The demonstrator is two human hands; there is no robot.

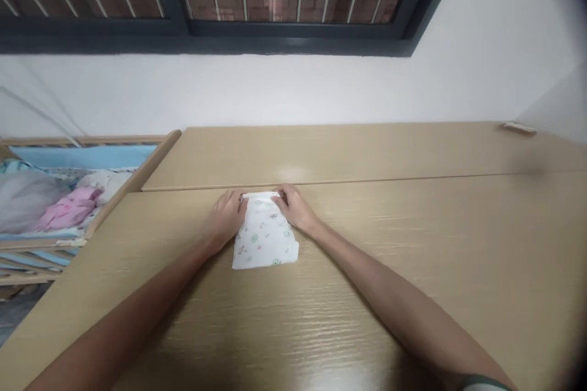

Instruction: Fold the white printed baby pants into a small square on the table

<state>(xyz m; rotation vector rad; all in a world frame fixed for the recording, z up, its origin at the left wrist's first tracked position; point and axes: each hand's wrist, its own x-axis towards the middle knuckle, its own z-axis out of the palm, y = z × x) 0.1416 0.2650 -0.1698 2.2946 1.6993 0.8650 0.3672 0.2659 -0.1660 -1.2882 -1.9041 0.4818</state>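
Observation:
A white cloth [266, 235] with a small green and pink print lies folded on the wooden tabletop [367, 293]. Its far edge is narrower than its near edge. My left hand [227, 215] pinches the far left corner, fingers curled over the edge. At the far right corner, my right hand [293, 208] grips the cloth between thumb and fingers. Some fingertips of both hands are hidden behind the cloth's far edge.
To the left stands a wooden crib [132, 180] with blue lining, holding a pink cloth [68, 208] and other bedding. A raised board [321, 149] runs along the white wall behind the tabletop. A small flat white object [518, 127] lies at the far right. Above is a dark-framed window [293, 46].

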